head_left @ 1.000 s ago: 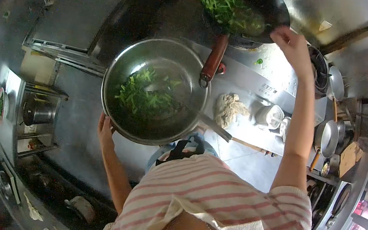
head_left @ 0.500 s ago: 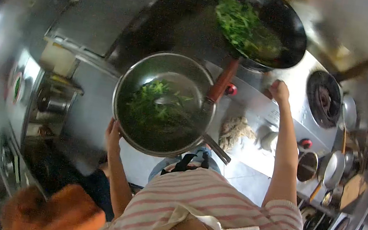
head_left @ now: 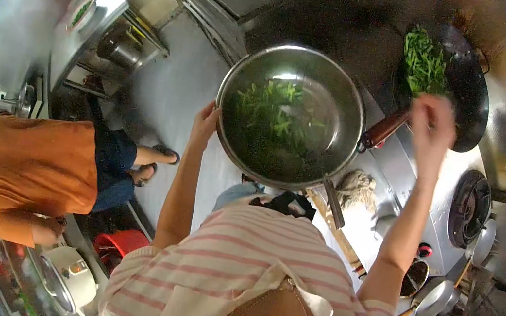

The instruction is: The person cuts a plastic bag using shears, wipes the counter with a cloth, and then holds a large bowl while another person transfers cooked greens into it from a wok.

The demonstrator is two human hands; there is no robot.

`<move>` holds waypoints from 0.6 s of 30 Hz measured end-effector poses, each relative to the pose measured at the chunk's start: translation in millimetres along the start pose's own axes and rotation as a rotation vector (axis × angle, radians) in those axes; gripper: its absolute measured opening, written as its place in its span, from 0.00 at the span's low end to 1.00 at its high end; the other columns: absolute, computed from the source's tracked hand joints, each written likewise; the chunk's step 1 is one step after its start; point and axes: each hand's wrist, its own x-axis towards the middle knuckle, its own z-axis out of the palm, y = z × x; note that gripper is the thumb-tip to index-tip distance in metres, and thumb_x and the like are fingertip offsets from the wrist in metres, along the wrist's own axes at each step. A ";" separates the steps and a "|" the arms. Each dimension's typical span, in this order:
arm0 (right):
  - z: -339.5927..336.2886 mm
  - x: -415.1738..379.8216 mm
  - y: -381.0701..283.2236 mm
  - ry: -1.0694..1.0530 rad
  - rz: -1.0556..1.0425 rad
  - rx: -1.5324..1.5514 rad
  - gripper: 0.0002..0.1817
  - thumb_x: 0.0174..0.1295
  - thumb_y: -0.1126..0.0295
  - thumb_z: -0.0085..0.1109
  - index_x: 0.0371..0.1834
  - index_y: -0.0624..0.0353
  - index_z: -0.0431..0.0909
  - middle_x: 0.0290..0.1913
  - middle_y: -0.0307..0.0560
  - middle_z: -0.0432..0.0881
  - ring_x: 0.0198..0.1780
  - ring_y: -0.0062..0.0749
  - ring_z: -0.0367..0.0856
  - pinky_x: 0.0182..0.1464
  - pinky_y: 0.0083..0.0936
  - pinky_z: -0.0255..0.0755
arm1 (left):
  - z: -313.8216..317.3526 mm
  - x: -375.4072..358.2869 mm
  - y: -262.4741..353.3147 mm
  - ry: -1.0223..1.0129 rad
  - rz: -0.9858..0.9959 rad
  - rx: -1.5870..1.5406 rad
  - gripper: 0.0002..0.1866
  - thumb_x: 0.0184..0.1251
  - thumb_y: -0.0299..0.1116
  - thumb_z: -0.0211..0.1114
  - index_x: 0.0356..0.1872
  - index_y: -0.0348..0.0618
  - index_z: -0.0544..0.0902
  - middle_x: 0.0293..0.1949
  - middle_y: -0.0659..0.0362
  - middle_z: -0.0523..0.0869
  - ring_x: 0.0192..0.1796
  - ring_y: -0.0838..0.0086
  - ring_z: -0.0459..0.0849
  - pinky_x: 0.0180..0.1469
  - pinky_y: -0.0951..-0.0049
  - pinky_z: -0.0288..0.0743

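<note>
A large steel pan (head_left: 225,134) with a side handle is held up in front of my body. Chopped leafy greens (head_left: 276,118) lie in its bottom. My left hand (head_left: 205,123) grips its left rim. Over the near edge of the dark wok (head_left: 467,122), by its reddish-brown handle (head_left: 387,127), is my right hand (head_left: 434,124). Motion smears its fingers, and I cannot make out anything in them. More leafy greens (head_left: 425,59) are heaped at the wok's left side.
On the right stands a burner (head_left: 470,209), with several pans beyond it, one a grey pan (head_left: 434,300). A crumpled cloth (head_left: 357,191) lies on the counter. At left, a person in an orange shirt (head_left: 39,170) stands near a rice cooker (head_left: 68,278) and a red bin (head_left: 120,241).
My view has turned, and the person in orange shows more fully. My right hand has moved up from beside the stove to the wok's near edge. My left hand stays on the pan's rim.
</note>
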 end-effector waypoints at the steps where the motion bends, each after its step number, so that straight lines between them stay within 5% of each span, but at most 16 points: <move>1: 21.7 2.6 -12.1 -0.077 -0.186 -0.146 0.06 0.51 0.74 0.56 0.31 0.62 0.74 0.30 0.47 0.73 0.33 0.33 0.73 0.34 0.24 0.69 | -1.7 -0.5 -1.8 -0.047 0.011 -0.082 0.20 0.63 0.36 0.53 0.55 0.39 0.70 0.32 0.65 0.77 0.30 0.83 0.74 0.30 0.82 0.68; 2: 40.7 1.2 -23.0 -0.154 -0.374 -0.288 0.07 0.50 0.72 0.57 0.31 0.62 0.74 0.30 0.49 0.73 0.34 0.37 0.74 0.33 0.27 0.70 | -4.9 0.7 -4.1 -0.092 0.024 -0.163 0.20 0.63 0.35 0.53 0.55 0.39 0.69 0.33 0.65 0.78 0.31 0.83 0.74 0.31 0.81 0.68; 5: 67.9 -11.4 -54.6 -0.198 -0.362 -0.322 0.08 0.49 0.69 0.58 0.31 0.60 0.75 0.31 0.50 0.74 0.35 0.42 0.74 0.35 0.33 0.70 | -6.9 -1.0 1.3 -0.087 -0.012 -0.177 0.20 0.63 0.34 0.54 0.56 0.40 0.69 0.36 0.63 0.78 0.32 0.82 0.75 0.33 0.81 0.70; 7: 71.2 -30.7 -65.7 -0.206 -0.286 -0.234 0.08 0.49 0.69 0.59 0.31 0.60 0.75 0.31 0.48 0.74 0.35 0.41 0.74 0.37 0.33 0.70 | -7.1 -4.1 -1.9 -0.062 -0.026 -0.213 0.20 0.63 0.33 0.54 0.55 0.40 0.69 0.37 0.63 0.78 0.33 0.82 0.75 0.34 0.81 0.70; 9: 75.6 -61.2 -71.4 -0.315 -0.224 -0.252 0.09 0.48 0.69 0.59 0.31 0.60 0.75 0.31 0.48 0.75 0.35 0.41 0.74 0.37 0.34 0.70 | -10.6 0.6 -9.8 -0.069 -0.016 -0.098 0.24 0.60 0.43 0.54 0.56 0.44 0.69 0.40 0.62 0.79 0.40 0.78 0.76 0.43 0.72 0.71; 12: 73.2 -118.3 -56.5 -0.630 0.000 -0.473 0.16 0.46 0.65 0.61 0.36 0.63 0.74 0.36 0.53 0.75 0.38 0.45 0.74 0.37 0.35 0.70 | -7.9 -4.0 2.6 -0.084 -0.015 -0.083 0.24 0.60 0.41 0.54 0.57 0.44 0.69 0.41 0.62 0.79 0.42 0.78 0.76 0.43 0.74 0.71; 16: 83.4 -183.9 -33.7 -0.588 -0.027 -0.662 0.26 0.46 0.61 0.60 0.47 0.63 0.69 0.41 0.53 0.72 0.40 0.45 0.74 0.38 0.33 0.72 | -11.7 8.1 -18.3 -0.075 -0.001 -0.064 0.23 0.60 0.38 0.56 0.56 0.44 0.70 0.40 0.63 0.78 0.39 0.79 0.75 0.41 0.76 0.70; 18: 92.5 -202.4 -22.8 -0.517 0.008 -0.759 0.28 0.47 0.59 0.59 0.50 0.63 0.67 0.41 0.51 0.72 0.41 0.44 0.75 0.37 0.31 0.72 | -9.0 9.8 -21.1 0.008 0.016 -0.117 0.20 0.59 0.31 0.54 0.53 0.34 0.70 0.42 0.59 0.77 0.44 0.77 0.73 0.46 0.79 0.66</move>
